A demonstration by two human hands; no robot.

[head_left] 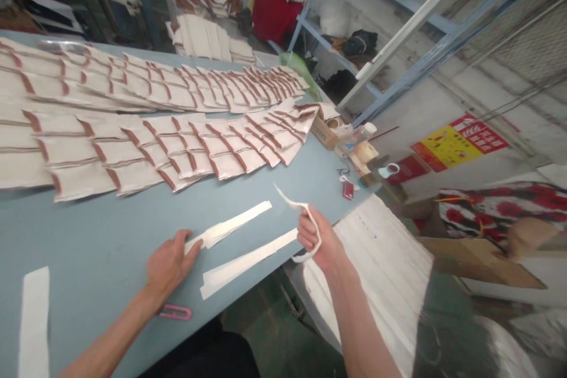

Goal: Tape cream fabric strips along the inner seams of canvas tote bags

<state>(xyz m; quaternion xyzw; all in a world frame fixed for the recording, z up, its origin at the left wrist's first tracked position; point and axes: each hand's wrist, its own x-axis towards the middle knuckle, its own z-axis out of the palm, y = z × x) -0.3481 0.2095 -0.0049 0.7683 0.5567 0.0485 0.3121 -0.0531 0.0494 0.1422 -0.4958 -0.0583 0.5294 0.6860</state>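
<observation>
My left hand [170, 263] is on the blue-grey tabletop, its thumb and fingers closed on the near end of a small stack of white strips [237, 223]. My right hand [319, 236], raised over the table's front edge, grips a single narrow white strip [315, 225] that curls around the fist with both ends loose. Between the hands lies a second bundle of white strips [248, 263], slightly fanned at its left end. A pink tool with a looped outline [176, 311] rests just below my left wrist, partly covered by it.
Long overlapping rows of cream pieces with brown edges [186, 153] cover the table's far side. A cardboard box [325, 130], jars and a red item [348, 190] sit at the right end. White sheets [376, 254] lie beyond the edge. One wide white strip [34, 319] lies far left.
</observation>
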